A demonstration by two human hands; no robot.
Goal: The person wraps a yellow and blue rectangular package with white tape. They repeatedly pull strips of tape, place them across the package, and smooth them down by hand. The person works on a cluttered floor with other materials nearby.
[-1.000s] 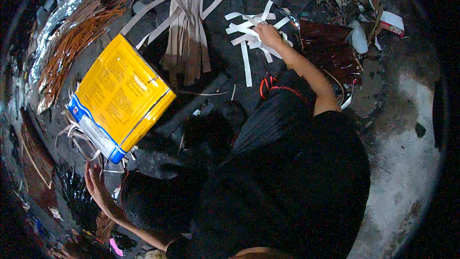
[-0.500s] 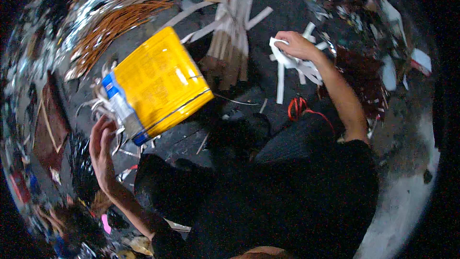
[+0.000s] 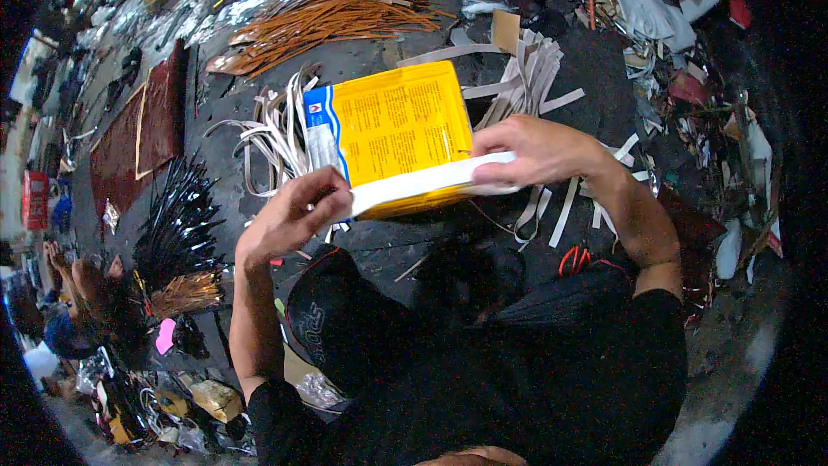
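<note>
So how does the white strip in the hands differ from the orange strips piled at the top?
The white strip is single, broad and pale, held stretched between the left hand and right hand in front of the yellow box. The orange strips are many, thin and lie untouched in a loose bundle on the dark floor. Both are long and flat.

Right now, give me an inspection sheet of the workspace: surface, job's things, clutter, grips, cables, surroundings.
Surface: dark floor, littered.
Job's things: white strip held across a yellow box.
Clutter: pale strips, brown sticks, black bundle, scraps.
Grips: left hand and right hand each pinch a strip end.
Cables: red loop, kind unclear.
Surroundings: another person at lower left.
</note>
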